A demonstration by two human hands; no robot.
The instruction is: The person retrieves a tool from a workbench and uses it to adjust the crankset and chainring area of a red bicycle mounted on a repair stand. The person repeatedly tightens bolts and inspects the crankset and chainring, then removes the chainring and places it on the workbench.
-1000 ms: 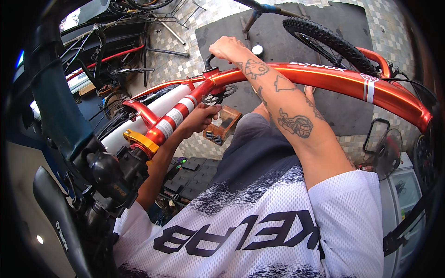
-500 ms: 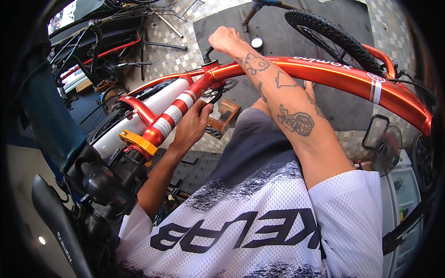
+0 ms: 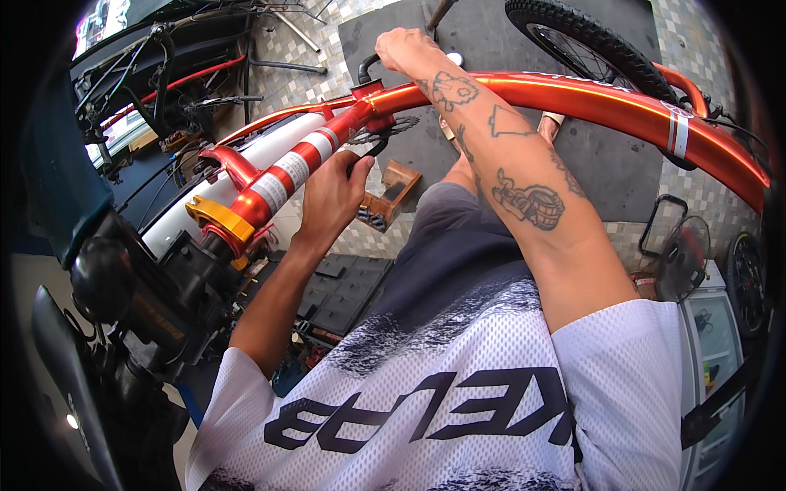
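An orange bicycle frame (image 3: 606,94) with red-and-white bands lies across the view, held near a gold collar (image 3: 217,217) by a black repair-stand clamp (image 3: 155,286). My left hand (image 3: 332,192) is closed around a black arm just under the small chainring (image 3: 385,131). My right hand (image 3: 409,49) reaches over the top tube, with its tattooed forearm resting on the tube, and grips a curved black handle (image 3: 368,65) on the far side. A brown pedal-like block (image 3: 389,192) hangs below the left hand.
The knobby rear tyre (image 3: 589,41) is at the top right. A dark mat (image 3: 606,172) covers the tiled floor. Other bicycles (image 3: 164,82) stand at upper left. A black tool tray (image 3: 336,286) is below and a floor fan (image 3: 679,262) at right.
Both hands keep their grips. The view has shifted, so the frame and my hands sit slightly higher in the picture than before.
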